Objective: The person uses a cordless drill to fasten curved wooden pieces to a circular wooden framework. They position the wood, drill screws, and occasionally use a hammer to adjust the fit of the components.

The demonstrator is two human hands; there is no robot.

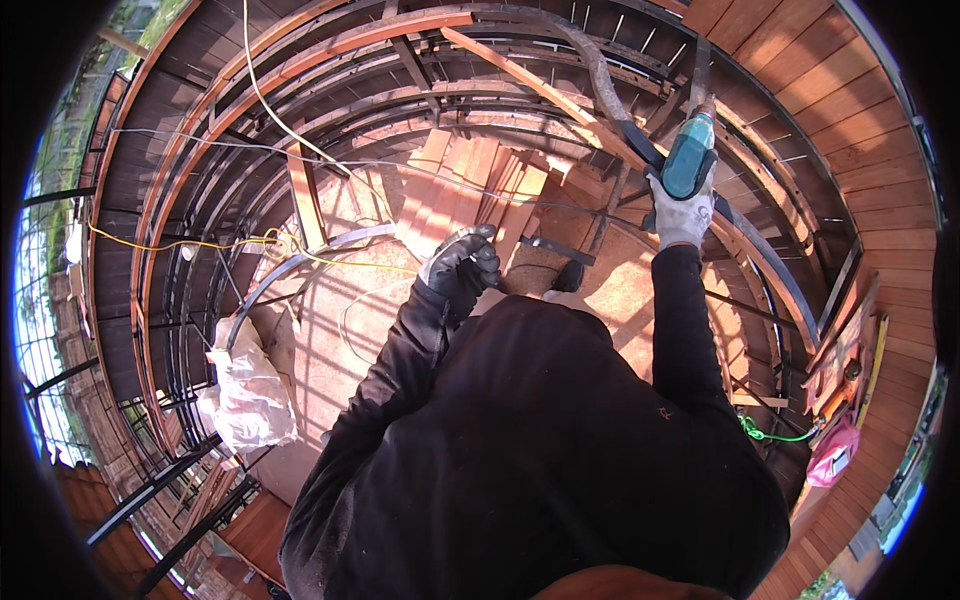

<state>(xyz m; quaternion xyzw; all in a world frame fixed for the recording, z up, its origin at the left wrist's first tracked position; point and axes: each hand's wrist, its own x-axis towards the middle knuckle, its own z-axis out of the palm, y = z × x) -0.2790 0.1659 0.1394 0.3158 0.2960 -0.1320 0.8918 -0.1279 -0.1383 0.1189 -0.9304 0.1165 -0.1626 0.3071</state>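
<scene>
My right hand (686, 214), in a pale work glove, grips a teal cordless drill (687, 155). The drill points away from me, its front end close to a dark metal upright (700, 72) of the curved frame. Below the drill, a reddish wooden strip (530, 82) slants down across the frame. My left hand (462, 262) wears a grey glove and is raised in front of my chest. Its fingers are curled closed; whatever they may hold is too small to make out. Behind it lie several short wooden boards (455, 180).
Curved tiers of dark metal and wood surround me. Yellow cord (275, 240) runs across from the left, near a white plastic bag (250, 395). On the right, curved wooden decking (895, 210) carries a pink pouch (833, 455) and an orange-handled tool (838, 393).
</scene>
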